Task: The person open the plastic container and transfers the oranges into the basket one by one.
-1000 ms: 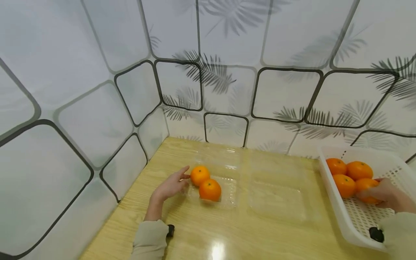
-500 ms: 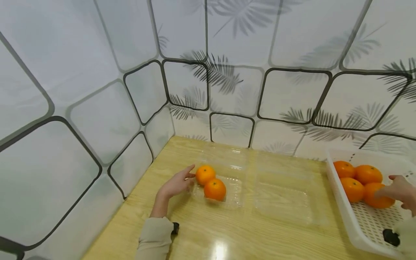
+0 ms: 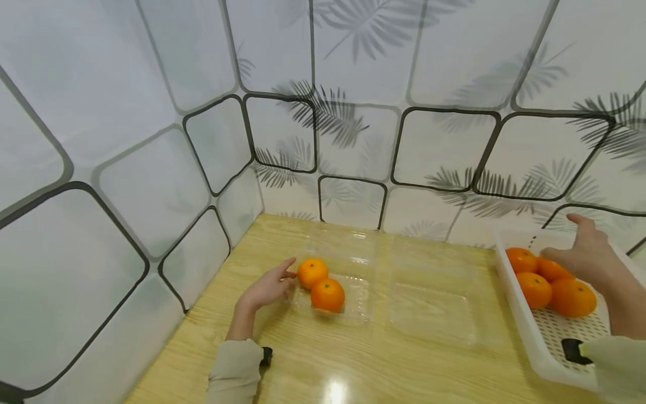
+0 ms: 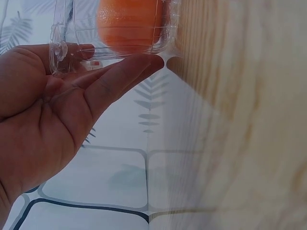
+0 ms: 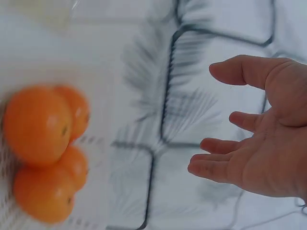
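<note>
Two oranges [image 3: 327,295] sit together in a clear plastic clamshell box [image 3: 355,300] at the left of the table. My left hand [image 3: 267,289] is at the box's left side, fingers fairly straight. In the left wrist view its fingertips [image 4: 144,64] lie along the outside of the box wall, an orange [image 4: 129,24] showing through the plastic. Over the far part of a white basket [image 3: 520,331], my right hand [image 3: 587,252] is raised with fingers spread and nothing in it. Several oranges [image 3: 573,297] lie below it in the basket; the hand partly covers one in the head view.
A second clear clamshell box [image 3: 431,314] with its lid laid back stands between the first box and the basket. Behind the wooden table [image 3: 353,359] rises a patterned wall covering [image 3: 353,140], which also closes off the left side.
My right hand has let go of an orange in the basket, then risen up and away toward the basket's back. The left hand keeps its place at the box.
</note>
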A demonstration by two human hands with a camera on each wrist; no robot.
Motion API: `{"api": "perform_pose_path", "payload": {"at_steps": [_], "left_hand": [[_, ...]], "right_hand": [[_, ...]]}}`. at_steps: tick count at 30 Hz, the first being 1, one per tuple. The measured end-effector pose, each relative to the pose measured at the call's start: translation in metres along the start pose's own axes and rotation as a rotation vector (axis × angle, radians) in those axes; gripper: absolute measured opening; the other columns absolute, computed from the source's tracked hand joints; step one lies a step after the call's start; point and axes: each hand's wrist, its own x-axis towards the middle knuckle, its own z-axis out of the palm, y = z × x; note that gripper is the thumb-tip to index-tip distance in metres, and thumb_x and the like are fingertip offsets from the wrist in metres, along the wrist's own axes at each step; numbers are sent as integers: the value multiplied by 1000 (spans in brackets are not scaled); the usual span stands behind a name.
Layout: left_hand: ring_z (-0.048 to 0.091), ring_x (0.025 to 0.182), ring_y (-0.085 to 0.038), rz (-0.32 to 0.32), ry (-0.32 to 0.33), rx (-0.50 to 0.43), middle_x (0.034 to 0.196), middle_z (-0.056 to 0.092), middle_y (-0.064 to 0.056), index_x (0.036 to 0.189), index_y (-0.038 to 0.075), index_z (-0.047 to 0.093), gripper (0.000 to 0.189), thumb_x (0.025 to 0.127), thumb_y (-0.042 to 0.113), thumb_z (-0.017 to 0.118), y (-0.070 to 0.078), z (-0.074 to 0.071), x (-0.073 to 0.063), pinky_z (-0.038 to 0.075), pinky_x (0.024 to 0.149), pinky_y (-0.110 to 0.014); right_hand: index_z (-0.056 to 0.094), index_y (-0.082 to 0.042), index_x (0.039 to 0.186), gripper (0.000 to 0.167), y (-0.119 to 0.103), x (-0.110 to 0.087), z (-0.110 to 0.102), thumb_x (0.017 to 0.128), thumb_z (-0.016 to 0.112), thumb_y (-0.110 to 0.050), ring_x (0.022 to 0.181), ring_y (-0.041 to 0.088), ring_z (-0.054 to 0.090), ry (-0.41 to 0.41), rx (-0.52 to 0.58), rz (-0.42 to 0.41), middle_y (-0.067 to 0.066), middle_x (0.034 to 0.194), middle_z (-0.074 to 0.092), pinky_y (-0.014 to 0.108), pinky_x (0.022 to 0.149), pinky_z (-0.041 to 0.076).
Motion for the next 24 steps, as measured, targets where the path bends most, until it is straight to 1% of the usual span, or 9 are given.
{"api": "perform_pose_path", "payload": {"at_steps": [3,5,8,10,12,15,17,22,24], "left_hand": [[63,91,-29,9,-5,15,136,53,-31,157,-1,22,62,98,-2,43,4,-2,3,49,70,-31],[62,86,-27,17,-7,14,136,54,-31,157,0,22,62,98,-1,43,5,-2,7,49,69,-30],[61,82,-26,29,-9,10,135,54,-31,157,0,22,63,98,0,44,5,-1,10,48,68,-30],[60,82,-27,34,-13,12,135,53,-33,157,-1,22,62,98,-1,44,4,-1,9,48,68,-30],[60,82,-26,25,-14,17,136,53,-33,156,-2,22,63,98,-1,44,2,-1,7,48,68,-29],[60,83,-27,6,-14,10,136,52,-34,156,-2,21,63,97,-1,44,0,-3,2,48,68,-30],[61,86,-28,-1,-6,-1,136,52,-33,156,-1,22,64,97,-1,45,1,-3,1,49,70,-32],[61,109,-32,-13,-7,11,136,54,-30,157,1,23,66,96,3,47,3,-3,0,49,85,-39],[61,109,-32,-24,-13,7,136,54,-30,157,1,22,67,96,3,47,3,-3,-1,49,84,-39]], "right_hand": [[-6,8,154,92,-33,-19,9,97,59,-22,126,69,15,9,86,-106,50,146,3,78,96,22],[-4,5,156,89,-51,-34,21,99,58,-25,128,68,17,11,157,-169,48,148,6,78,96,22],[0,2,157,86,-73,-58,49,100,59,-24,130,66,19,7,246,-238,45,150,10,77,97,22],[6,3,157,84,-86,-71,73,98,62,-20,133,63,21,9,306,-267,43,150,15,75,100,24],[10,3,156,82,-98,-81,96,97,63,-18,137,60,21,-15,375,-283,40,152,19,72,103,25],[16,3,155,77,-115,-90,126,97,64,-14,141,54,22,-51,487,-288,36,152,23,67,108,26],[19,2,154,73,-124,-93,142,98,63,-14,142,52,23,-75,526,-294,34,153,25,66,109,26],[30,2,150,63,-147,-100,176,96,63,-8,139,49,32,-71,540,-331,30,150,34,62,108,32],[35,2,147,62,-157,-103,189,94,65,-4,137,47,37,-70,543,-351,28,148,39,59,107,36]]}}
